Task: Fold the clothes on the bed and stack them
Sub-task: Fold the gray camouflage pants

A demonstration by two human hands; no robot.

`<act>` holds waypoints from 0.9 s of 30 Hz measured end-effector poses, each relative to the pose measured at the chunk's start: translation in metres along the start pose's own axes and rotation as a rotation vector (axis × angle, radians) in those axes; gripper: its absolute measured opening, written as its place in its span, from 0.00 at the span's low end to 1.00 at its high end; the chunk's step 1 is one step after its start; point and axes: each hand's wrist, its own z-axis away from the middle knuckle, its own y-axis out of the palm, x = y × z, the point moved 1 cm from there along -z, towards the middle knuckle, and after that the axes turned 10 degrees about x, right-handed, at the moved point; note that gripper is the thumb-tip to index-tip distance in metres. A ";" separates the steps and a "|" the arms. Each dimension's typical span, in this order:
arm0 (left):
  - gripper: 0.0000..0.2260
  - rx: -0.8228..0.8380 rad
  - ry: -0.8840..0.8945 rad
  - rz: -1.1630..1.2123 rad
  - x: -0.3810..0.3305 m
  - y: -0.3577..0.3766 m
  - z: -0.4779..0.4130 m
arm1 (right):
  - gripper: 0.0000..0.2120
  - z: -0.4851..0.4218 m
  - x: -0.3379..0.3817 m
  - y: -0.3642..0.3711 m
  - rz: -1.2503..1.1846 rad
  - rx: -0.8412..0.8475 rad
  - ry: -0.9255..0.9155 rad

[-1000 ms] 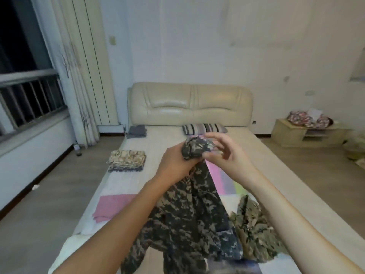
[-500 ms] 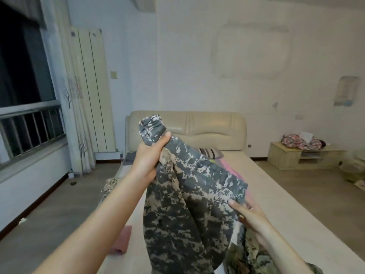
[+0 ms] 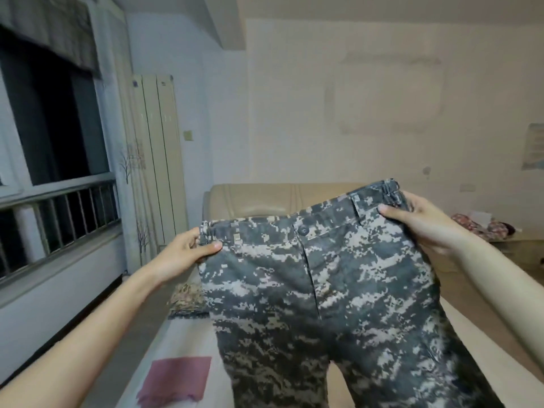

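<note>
Grey digital-camouflage trousers (image 3: 323, 290) hang spread out in front of me over the bed (image 3: 176, 343), front side facing me, button and fly visible. My left hand (image 3: 188, 251) pinches the left end of the waistband. My right hand (image 3: 424, 222) grips the right end, held a little higher. The legs hang down past the bottom edge of the frame. A folded tan camouflage garment (image 3: 185, 298) lies on the bed behind the trousers' left side. The trousers hide most of the bed.
A pink cloth (image 3: 176, 378) lies flat on the bed's near left part. The beige headboard (image 3: 265, 198) stands behind. A window with railing (image 3: 59, 213), curtain and radiator are at the left. A low wooden cabinet with cloth (image 3: 482, 228) on it stands at the right.
The trousers went from bunched in both hands to raised and spread wide by the waistband. My right hand moved up and to the right end; my view tilted upward.
</note>
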 end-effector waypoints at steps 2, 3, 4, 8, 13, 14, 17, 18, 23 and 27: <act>0.15 0.034 0.034 0.140 -0.002 0.008 -0.002 | 0.12 0.003 0.009 -0.010 0.047 0.025 -0.003; 0.20 0.087 0.033 0.217 -0.005 0.010 -0.004 | 0.13 0.007 0.013 -0.016 0.052 0.050 0.002; 0.27 0.159 0.013 0.294 -0.008 0.011 -0.004 | 0.12 0.011 0.016 -0.023 0.053 0.088 0.011; 0.35 0.380 -0.086 0.526 -0.010 0.011 -0.008 | 0.10 0.030 0.012 -0.047 -0.071 0.343 0.059; 0.23 -0.012 -0.299 0.391 -0.015 0.038 -0.042 | 0.08 0.008 -0.033 -0.021 -0.083 -0.033 0.289; 0.18 -0.162 -0.305 0.353 -0.013 0.046 -0.048 | 0.07 0.002 -0.044 -0.011 -0.071 -0.200 0.317; 0.07 -0.385 -0.205 0.243 -0.011 0.077 -0.062 | 0.14 -0.011 -0.069 0.032 -0.101 -0.464 0.334; 0.06 -0.385 -0.167 0.184 -0.013 0.091 -0.063 | 0.16 -0.013 -0.073 0.049 -0.103 -0.482 0.316; 0.07 -0.441 0.040 -0.050 -0.031 0.148 -0.056 | 0.10 -0.022 -0.060 0.123 -0.057 -0.364 0.101; 0.12 -0.486 0.162 -0.108 -0.038 0.158 -0.048 | 0.09 -0.027 -0.042 0.147 0.110 -0.320 -0.127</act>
